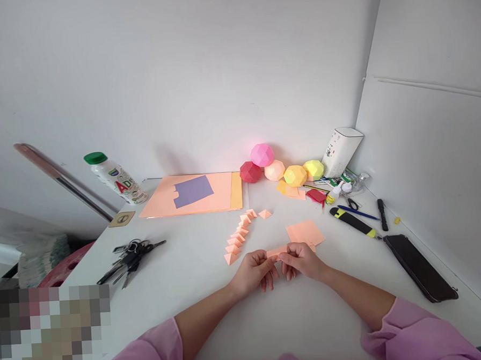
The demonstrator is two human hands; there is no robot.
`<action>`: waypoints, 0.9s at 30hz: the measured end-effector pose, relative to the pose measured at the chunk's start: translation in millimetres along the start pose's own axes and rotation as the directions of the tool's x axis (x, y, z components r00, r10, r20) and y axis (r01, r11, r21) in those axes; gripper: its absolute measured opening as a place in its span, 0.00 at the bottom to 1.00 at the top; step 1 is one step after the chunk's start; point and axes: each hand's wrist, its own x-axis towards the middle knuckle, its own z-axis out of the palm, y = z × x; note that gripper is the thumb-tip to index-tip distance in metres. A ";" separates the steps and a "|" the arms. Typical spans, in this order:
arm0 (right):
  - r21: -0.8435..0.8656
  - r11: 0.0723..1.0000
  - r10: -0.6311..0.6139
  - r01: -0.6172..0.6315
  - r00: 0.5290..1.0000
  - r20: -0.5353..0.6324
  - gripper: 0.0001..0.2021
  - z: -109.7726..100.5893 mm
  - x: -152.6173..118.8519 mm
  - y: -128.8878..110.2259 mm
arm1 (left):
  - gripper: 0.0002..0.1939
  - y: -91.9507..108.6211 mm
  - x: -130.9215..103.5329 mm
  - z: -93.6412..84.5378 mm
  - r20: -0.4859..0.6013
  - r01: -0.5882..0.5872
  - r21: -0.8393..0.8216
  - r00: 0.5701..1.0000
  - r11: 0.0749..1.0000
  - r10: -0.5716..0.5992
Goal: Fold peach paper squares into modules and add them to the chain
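Pinching a small folded piece (277,251) of peach paper, we held our left hand (251,272) and right hand (305,257) close together over the white bench (168,269), thumbs and fingers clamped on its opposite ends. The folding, by our reading, stood partway: a slanting row of creased peach pieces (238,237) lay shaped beyond our left hand, a single creased piece (265,214) sat just beside its far end, and peach sheets (311,232) waited flat beside our right hand, apparently unfolded. We could not tell how many sheets the pile held. Farther back, five faceted balls (262,155) sat grouped, the pink one on top, right of a purple sheet (195,192) on peach card (157,203). Keys (132,255) lay to our left; a cutter (352,222) and phone (420,267) lay to our right, well apart from our fingers. Only the row and sheets, we judged, risked a brush.
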 end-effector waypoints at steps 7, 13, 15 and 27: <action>0.010 1.000 0.009 -0.008 1.000 -0.005 0.19 0.0 -0.1 -1.8 | 0.22 -0.5 -0.3 -0.1 -0.004 0.002 0.014 1.000 1.000 -0.002; 0.010 1.000 0.005 -0.005 1.000 -0.011 0.19 0.1 0.8 0.1 | 0.21 -0.7 0.3 -0.4 0.011 -0.009 0.013 1.000 1.000 0.009; 0.011 1.000 0.001 -0.001 1.000 -0.007 0.19 0.0 0.9 1.0 | 0.21 -0.7 0.4 -0.4 0.012 -0.009 0.014 1.000 1.000 0.009; 0.006 1.000 0.003 -0.003 1.000 0.002 0.19 0.9 -0.5 -3.0 | 0.20 -6.1 2.7 0.3 0.005 -0.030 0.017 1.000 0.999 0.030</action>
